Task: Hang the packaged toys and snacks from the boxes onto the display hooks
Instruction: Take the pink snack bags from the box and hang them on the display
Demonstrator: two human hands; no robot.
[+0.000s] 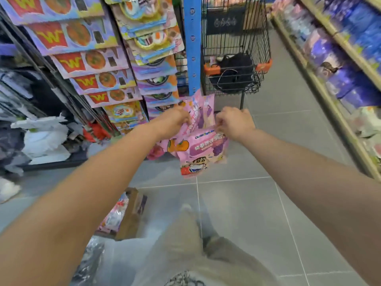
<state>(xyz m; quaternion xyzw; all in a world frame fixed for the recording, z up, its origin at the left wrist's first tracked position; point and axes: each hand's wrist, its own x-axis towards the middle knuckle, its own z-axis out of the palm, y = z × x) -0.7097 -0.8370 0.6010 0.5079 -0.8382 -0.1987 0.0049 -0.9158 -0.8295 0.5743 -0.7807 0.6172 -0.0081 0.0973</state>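
Both my arms reach forward over the grey tiled floor. My left hand grips the top of a bunch of pink snack packets. My right hand pinches the top edge of a pink packet with a cartoon boy that hangs lowest in the bunch. Another pink packet with oranges hangs behind it. The packets hang in the air just in front of the bottom of the display rack, where toy packages hang in rows. No free hook is visible.
A cardboard box with more packets stands on the floor near my legs. A black wire cart with a dark bag stands ahead beside a blue post. Shelves of blue packages line the right. White bags lie at left.
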